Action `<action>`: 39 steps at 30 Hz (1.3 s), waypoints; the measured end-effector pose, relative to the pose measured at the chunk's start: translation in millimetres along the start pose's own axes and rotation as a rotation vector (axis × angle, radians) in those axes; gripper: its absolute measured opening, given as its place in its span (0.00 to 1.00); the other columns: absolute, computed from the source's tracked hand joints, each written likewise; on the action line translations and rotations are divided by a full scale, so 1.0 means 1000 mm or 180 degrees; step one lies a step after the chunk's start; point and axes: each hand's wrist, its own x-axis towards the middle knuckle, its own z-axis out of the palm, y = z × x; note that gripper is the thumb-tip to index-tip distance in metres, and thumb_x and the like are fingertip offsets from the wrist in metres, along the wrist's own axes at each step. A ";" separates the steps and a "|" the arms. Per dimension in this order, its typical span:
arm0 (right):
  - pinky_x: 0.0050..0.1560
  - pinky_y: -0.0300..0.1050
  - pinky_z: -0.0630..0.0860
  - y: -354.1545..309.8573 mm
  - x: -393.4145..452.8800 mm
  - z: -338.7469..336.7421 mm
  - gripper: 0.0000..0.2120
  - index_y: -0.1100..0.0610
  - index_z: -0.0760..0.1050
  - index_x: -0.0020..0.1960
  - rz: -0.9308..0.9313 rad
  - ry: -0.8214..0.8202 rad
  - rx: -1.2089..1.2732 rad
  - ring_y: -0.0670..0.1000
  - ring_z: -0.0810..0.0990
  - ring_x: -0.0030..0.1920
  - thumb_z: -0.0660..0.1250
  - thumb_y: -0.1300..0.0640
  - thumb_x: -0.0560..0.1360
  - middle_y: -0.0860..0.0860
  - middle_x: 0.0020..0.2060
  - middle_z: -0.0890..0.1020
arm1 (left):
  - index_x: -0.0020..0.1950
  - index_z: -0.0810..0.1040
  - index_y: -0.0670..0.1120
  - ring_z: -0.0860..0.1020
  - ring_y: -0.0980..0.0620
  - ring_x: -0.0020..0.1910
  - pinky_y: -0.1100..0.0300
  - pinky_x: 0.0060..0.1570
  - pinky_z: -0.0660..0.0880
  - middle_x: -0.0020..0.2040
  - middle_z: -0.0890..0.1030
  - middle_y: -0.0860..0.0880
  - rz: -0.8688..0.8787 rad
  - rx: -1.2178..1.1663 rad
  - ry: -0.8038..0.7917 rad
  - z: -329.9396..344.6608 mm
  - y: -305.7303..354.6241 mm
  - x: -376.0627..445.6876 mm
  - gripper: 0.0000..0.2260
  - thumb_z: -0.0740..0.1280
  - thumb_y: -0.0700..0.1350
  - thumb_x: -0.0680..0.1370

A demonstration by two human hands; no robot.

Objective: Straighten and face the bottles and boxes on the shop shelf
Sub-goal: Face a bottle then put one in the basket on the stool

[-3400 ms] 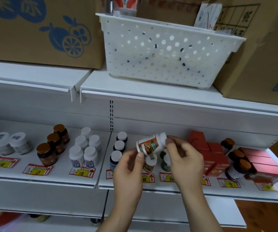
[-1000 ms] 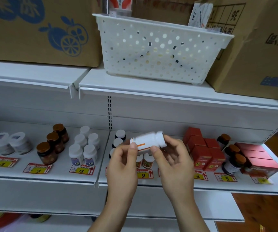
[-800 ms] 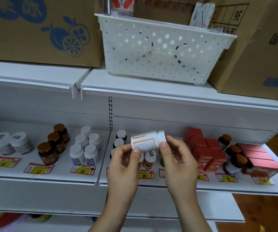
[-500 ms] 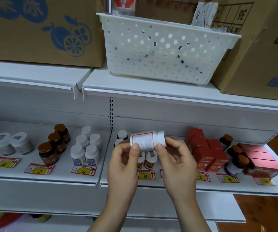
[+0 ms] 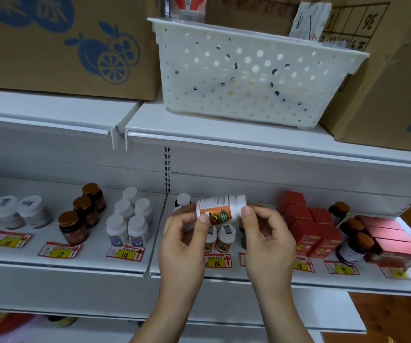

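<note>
Both hands are raised in front of the middle shelf, sharing one small white bottle that lies on its side in the air above the shelf's front row. Left hand pinches the bottle's base end, thumb curled against the orange label and fingers behind it. Right hand pinches the white cap end between thumb and fingers, which are curled round it. The label's orange picture faces the camera.

Directly below the held bottle, two matching small bottles stand upright on the shelf, just behind a price tag marked 88. To the right stand red boxes in a close block, then dark bottles with brown caps, and flatter red boxes near the shelf's end. To the left, on the neighbouring shelf section, are white bottles in two rows, brown jars in a diagonal line, and white tubs.

On the upper shelf a white basket with round holes sits between cardboard boxes.
</note>
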 end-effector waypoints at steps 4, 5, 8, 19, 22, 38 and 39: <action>0.44 0.27 0.75 0.003 -0.001 0.004 0.05 0.53 0.81 0.50 0.0049 -0.0118 0.0013 0.37 0.83 0.45 0.69 0.62 0.78 0.40 0.43 0.85 | 0.52 0.80 0.44 0.82 0.63 0.45 0.72 0.43 0.75 0.47 0.85 0.51 -0.0028 -0.0197 -0.0005 0.003 0.001 -0.001 0.04 0.70 0.39 0.78; 0.45 0.27 0.75 0.003 -0.002 0.005 0.07 0.53 0.80 0.51 0.0051 -0.0182 0.0062 0.37 0.83 0.46 0.68 0.63 0.78 0.38 0.45 0.85 | 0.51 0.80 0.45 0.82 0.63 0.42 0.72 0.42 0.75 0.45 0.85 0.52 0.0014 -0.0147 -0.0002 0.003 0.002 -0.001 0.03 0.71 0.41 0.78; 0.46 0.27 0.75 0.004 -0.001 0.005 0.08 0.55 0.80 0.53 0.0033 -0.0222 0.0128 0.36 0.83 0.47 0.68 0.65 0.78 0.35 0.46 0.84 | 0.48 0.81 0.45 0.80 0.63 0.38 0.73 0.39 0.73 0.40 0.85 0.54 0.0028 -0.0185 0.0079 0.003 0.004 0.002 0.03 0.71 0.44 0.78; 0.51 0.44 0.81 0.011 0.001 0.007 0.08 0.47 0.81 0.50 -0.0043 0.0014 0.0048 0.49 0.84 0.51 0.75 0.57 0.74 0.49 0.50 0.84 | 0.46 0.82 0.54 0.82 0.54 0.47 0.57 0.47 0.77 0.47 0.84 0.50 -0.0176 0.0331 0.0065 0.000 -0.012 0.013 0.06 0.67 0.53 0.80; 0.53 0.49 0.80 0.008 -0.002 0.010 0.14 0.43 0.79 0.53 -0.0011 0.0090 0.0084 0.50 0.84 0.51 0.78 0.54 0.70 0.47 0.50 0.84 | 0.45 0.84 0.51 0.83 0.51 0.47 0.52 0.49 0.79 0.44 0.85 0.51 -0.0600 0.0229 -0.0061 0.004 -0.012 0.016 0.10 0.65 0.52 0.81; 0.54 0.30 0.73 0.016 -0.005 0.003 0.12 0.49 0.80 0.57 -0.0969 0.0264 -0.0738 0.40 0.79 0.54 0.70 0.49 0.74 0.46 0.51 0.79 | 0.56 0.80 0.44 0.85 0.45 0.52 0.50 0.53 0.80 0.49 0.87 0.45 -0.1148 -0.0679 -0.0511 0.010 -0.005 0.008 0.09 0.62 0.46 0.84; 0.54 0.29 0.72 0.017 -0.005 0.001 0.12 0.48 0.80 0.57 -0.0852 0.0265 -0.0715 0.39 0.79 0.54 0.69 0.49 0.75 0.44 0.52 0.80 | 0.55 0.80 0.45 0.85 0.46 0.51 0.50 0.55 0.80 0.49 0.87 0.46 -0.0972 -0.0665 -0.0459 0.009 -0.002 0.007 0.07 0.64 0.45 0.83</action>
